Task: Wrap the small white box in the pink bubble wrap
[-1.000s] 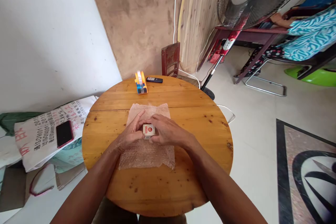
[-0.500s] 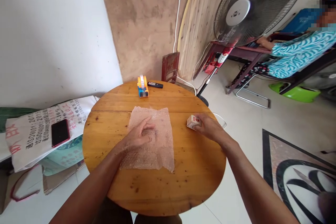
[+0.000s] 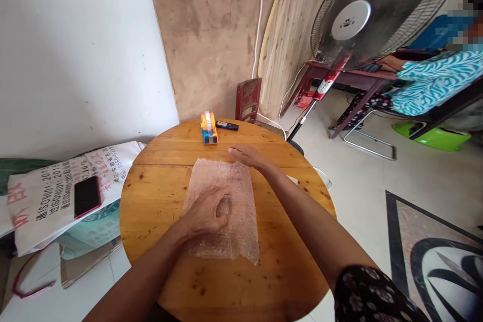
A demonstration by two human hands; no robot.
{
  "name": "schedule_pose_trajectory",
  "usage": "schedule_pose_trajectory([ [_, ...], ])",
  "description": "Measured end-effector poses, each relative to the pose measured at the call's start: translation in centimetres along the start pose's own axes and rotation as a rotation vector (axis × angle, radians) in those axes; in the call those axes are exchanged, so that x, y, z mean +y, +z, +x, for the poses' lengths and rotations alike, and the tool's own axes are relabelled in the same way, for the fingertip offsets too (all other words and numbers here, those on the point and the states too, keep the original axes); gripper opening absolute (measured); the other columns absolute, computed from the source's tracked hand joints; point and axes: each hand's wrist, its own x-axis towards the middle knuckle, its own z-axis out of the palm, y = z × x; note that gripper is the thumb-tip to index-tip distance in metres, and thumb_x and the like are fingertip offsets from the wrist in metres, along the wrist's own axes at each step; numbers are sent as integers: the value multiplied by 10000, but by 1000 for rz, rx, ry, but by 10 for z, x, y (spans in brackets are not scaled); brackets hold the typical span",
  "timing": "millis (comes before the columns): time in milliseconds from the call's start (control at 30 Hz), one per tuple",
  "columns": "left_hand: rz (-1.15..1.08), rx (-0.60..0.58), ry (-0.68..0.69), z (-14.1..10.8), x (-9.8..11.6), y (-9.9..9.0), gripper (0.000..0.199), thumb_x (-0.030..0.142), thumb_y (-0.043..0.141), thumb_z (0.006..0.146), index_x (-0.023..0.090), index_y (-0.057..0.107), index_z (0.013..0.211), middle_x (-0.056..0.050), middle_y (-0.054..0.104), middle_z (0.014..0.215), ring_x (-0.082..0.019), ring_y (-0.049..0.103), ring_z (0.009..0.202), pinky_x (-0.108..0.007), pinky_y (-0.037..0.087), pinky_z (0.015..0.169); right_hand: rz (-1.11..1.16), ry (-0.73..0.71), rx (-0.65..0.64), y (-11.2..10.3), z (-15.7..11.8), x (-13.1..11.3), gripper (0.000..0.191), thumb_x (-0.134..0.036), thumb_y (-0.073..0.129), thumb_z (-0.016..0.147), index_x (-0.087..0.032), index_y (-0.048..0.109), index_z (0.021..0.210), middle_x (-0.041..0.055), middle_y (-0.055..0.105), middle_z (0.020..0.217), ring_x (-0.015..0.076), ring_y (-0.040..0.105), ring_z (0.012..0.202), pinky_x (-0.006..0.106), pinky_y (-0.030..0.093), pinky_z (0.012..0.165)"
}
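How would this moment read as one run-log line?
left hand: on bubble wrap | right hand: at wrap's far edge | tape dispenser, black device: beyond wrap | pale item: mostly hidden by right forearm

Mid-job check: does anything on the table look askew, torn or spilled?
Only the bubble wrap: its near edge is ragged, dipping to a point at the near right corner. No spill shows on the round table. A pale object beyond the right forearm is mostly hidden, so I can't judge it.
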Motion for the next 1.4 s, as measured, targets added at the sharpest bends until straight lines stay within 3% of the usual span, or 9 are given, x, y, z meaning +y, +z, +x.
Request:
schedule_pose_trajectory([
  [167, 112, -48, 30, 2, 8, 1, 712, 138, 565, 651, 156, 487, 1358, -146, 571, 1314, -322, 504, 1199, -479, 364, 1065, 139, 25, -128, 11, 20, -17, 341, -284, 471, 945, -180, 539, 628, -12, 604, 612, 119, 538, 586, 223, 422, 611],
  [300, 142, -61, 21, 3, 10, 2, 699, 142, 562, 652, 126, 493, 1347, -163, 572, 1305, -331, 491, 1204, -483, 357, 1069, 274, 99, -135, 17, 24, -23, 207, -289, 453, 949, -172, 597, 857, -11, 619, 616, 120, 549, 531, 223, 422, 536],
  [500, 140, -56, 16, 3, 11, 4, 677, 170, 579, 668, 136, 494, 1339, -162, 574, 1293, -331, 493, 1187, -489, 374, 1051, 350, 163, 70, 22, 36, -18, 275, -163, 570, 819, -141, 598, 1092, 1, 660, 721, 138, 623, 666, 245, 495, 651],
  [600, 175, -61, -3, 3, 11, 4, 674, 209, 611, 685, 123, 492, 1342, -169, 570, 1299, -337, 489, 1194, -485, 374, 1055, 323, 183, 262, 15, 36, -18, 303, -164, 544, 824, -124, 600, 1119, 74, 686, 951, 168, 636, 866, 289, 498, 795],
  [733, 208, -59, -15, 3, 12, 5, 675, 221, 635, 697, 115, 486, 1347, -172, 545, 1339, -340, 474, 1223, -488, 353, 1083, 279, -44, 495, 11, -4, -23, 254, -218, 510, 869, -136, 632, 1077, 84, 682, 1042, 168, 630, 906, 295, 489, 842],
  [833, 222, -39, -14, 3, 13, 7, 620, 242, 646, 709, 115, 517, 1302, -171, 558, 1299, -338, 484, 1201, -497, 386, 1052, 206, -243, 372, 29, -58, -19, 215, -240, 499, 890, -173, 661, 1016, 56, 704, 938, 167, 643, 820, 290, 516, 752],
  [967, 180, 6, 21, 1, 10, 7, 555, 241, 644, 706, 149, 556, 1246, -135, 578, 1271, -314, 507, 1170, -482, 408, 1036, -20, -320, 292, 66, -110, 6, 313, -196, 442, 918, -163, 615, 1177, 134, 659, 1196, 233, 608, 1120, 408, 494, 967],
  [1200, 206, 199, -95, 0, -9, -9, 486, 132, 546, 678, 132, 628, 1157, -121, 653, 1158, -282, 561, 1101, -441, 448, 996, -260, -276, 149, 76, -115, 25, 368, -207, 464, 927, -120, 586, 1264, 162, 565, 1368, 276, 519, 1267, 472, 415, 1073],
  [1400, 364, 144, -106, 0, -11, -15, 506, 177, 580, 689, 124, 613, 1190, -139, 628, 1213, -314, 531, 1137, -485, 429, 1005, -304, -210, 192, 74, -119, 22, 387, -263, 503, 934, -133, 564, 1294, 147, 549, 1389, 281, 479, 1297, 463, 391, 1070],
])
